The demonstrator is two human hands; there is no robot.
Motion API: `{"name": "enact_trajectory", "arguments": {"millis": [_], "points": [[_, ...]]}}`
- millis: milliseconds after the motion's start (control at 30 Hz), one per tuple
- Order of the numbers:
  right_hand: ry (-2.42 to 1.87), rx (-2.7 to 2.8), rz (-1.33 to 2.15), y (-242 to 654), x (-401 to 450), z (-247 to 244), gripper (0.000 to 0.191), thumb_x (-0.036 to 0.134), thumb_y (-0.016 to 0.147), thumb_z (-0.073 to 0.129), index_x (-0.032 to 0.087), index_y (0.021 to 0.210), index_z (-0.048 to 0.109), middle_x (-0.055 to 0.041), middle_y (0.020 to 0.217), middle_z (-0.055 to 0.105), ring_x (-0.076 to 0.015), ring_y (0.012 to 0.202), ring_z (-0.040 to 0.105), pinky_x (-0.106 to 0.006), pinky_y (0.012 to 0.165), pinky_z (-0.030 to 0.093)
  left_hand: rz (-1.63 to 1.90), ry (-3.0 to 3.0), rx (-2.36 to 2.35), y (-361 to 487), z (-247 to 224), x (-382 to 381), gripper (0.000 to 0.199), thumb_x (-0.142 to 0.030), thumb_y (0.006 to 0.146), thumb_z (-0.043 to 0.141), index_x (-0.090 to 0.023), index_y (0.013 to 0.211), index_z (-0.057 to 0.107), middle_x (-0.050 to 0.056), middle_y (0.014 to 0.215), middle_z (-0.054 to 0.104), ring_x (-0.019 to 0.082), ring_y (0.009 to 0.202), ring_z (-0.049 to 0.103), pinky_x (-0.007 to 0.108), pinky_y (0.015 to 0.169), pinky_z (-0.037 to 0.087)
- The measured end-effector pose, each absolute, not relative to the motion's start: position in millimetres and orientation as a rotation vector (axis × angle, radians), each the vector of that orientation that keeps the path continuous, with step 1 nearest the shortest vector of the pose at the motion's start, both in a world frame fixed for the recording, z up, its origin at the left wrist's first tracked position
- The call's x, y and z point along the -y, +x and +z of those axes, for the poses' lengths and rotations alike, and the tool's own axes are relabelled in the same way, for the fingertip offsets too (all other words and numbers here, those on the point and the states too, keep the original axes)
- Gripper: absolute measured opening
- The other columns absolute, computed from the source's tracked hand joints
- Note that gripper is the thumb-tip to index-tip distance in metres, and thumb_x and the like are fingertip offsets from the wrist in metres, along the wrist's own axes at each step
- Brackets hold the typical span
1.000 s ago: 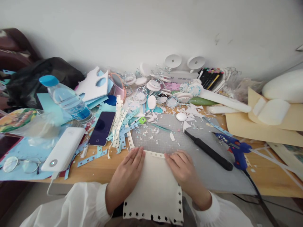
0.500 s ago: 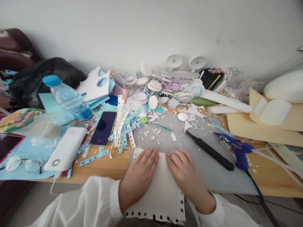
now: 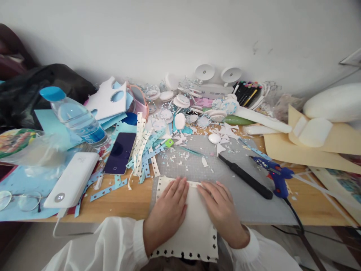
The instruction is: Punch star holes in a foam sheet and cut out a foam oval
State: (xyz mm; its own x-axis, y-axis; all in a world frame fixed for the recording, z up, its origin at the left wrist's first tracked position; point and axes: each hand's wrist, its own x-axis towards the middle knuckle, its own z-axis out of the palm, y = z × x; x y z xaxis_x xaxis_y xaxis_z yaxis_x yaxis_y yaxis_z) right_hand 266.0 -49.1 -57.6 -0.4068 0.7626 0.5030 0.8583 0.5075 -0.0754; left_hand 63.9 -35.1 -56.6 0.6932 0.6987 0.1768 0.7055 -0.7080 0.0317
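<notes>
Star-punched paper [image 3: 194,229] is lying under your flattened, open left hand [image 3: 168,209] and right hand [image 3: 221,209], its overhanging six-o'clock edge perhaps risking creases if you're leaning forward.

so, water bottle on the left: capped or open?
Capped. The blue cap sits over the mouth of the water bottle. Can't tell how tightly it's screwed on.
</notes>
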Motion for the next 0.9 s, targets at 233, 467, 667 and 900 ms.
{"name": "enact_trajectory", "arguments": {"millis": [233,467,667,900], "points": [[-1.298,2.271,-0.169,266.9,49.0,-57.0,0.034,0.008,0.096,0.035,0.014,0.109,0.066,-0.0089,0.100,0.072,-0.0184,0.092,0.065,-0.042,0.099,0.042,-0.209,-2.822,1.117,66.5,-49.9,35.5,0.048,-0.023,0.095,0.039,-0.008,0.140,0.045,0.010,0.146,0.048,0.033,0.136,0.039,0.043,0.110,0.032],[-1.345,2.381,-0.118,255.0,46.6,-56.2,0.037,0.019,0.093,0.046,0.007,0.126,0.059,-0.0180,0.126,0.063,-0.0288,0.117,0.057,-0.047,0.095,0.049,-0.208,-2.835,1.064,66.2,-48.7,31.9,0.049,-0.025,0.095,0.039,-0.007,0.140,0.045,0.010,0.146,0.047,0.030,0.136,0.039,0.041,0.112,0.028],[-1.351,2.499,0.002,261.7,52.5,-64.3,0.050,0.021,0.095,0.043,0.008,0.143,0.041,-0.0153,0.147,0.045,-0.0256,0.136,0.043,-0.043,0.104,0.049,-0.311,-2.731,1.265,47.2,-45.0,35.4,0.049,-0.042,0.097,0.038,-0.012,0.134,0.052,0.010,0.140,0.055,0.024,0.130,0.047,0.043,0.115,0.023],[-1.395,2.460,0.034,261.3,56.1,-67.3,0.052,0.020,0.095,0.043,0.010,0.146,0.037,-0.0135,0.149,0.042,-0.0270,0.141,0.034,-0.046,0.105,0.048,-0.307,-2.714,1.275,29.1,-43.8,34.9,0.047,-0.044,0.097,0.040,-0.018,0.134,0.051,0.009,0.141,0.054,0.023,0.131,0.047,0.043,0.116,0.019]]}}
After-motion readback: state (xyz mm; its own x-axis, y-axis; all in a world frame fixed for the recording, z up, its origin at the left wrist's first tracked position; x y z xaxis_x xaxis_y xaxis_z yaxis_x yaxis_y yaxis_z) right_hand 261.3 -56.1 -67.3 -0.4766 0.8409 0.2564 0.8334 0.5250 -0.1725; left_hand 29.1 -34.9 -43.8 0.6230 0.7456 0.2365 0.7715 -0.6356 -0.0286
